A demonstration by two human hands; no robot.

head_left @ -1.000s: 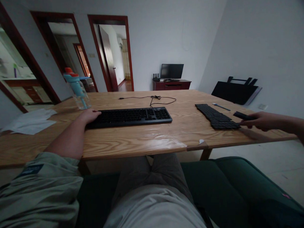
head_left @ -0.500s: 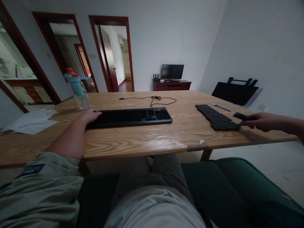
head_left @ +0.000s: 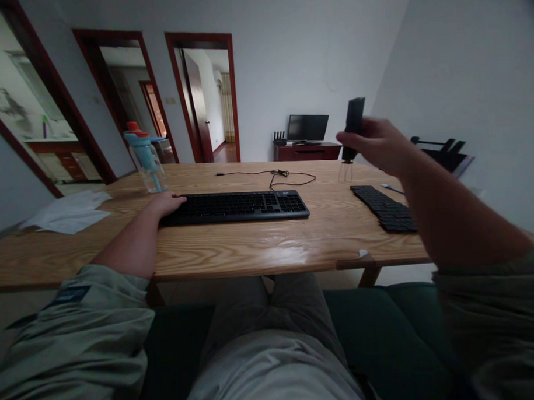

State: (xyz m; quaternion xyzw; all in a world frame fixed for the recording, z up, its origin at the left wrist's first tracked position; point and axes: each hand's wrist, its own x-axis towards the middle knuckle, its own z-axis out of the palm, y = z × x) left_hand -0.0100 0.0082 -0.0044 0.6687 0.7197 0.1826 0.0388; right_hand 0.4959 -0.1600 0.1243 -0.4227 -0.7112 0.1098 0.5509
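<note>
Head view: the right hand (head_left: 376,143), raised at two o'clock above the wooden table (head_left: 233,248), grips a black keycap puller (head_left: 352,130) upright, its wire prongs pointing down. The left hand (head_left: 168,202) lies flat on the left end of the black keyboard (head_left: 236,206), fingers loosely spread, holding nothing. A second dark key panel (head_left: 385,208) lies at three o'clock. A blue water bottle (head_left: 145,160) stands at ten o'clock.

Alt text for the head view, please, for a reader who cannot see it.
The right hand holds a slim black tool with thin wire prongs raised above a wooden table, while the left hand rests on the left end of a black keyboard. A sheet of loose black keycaps lies to the right.
</note>
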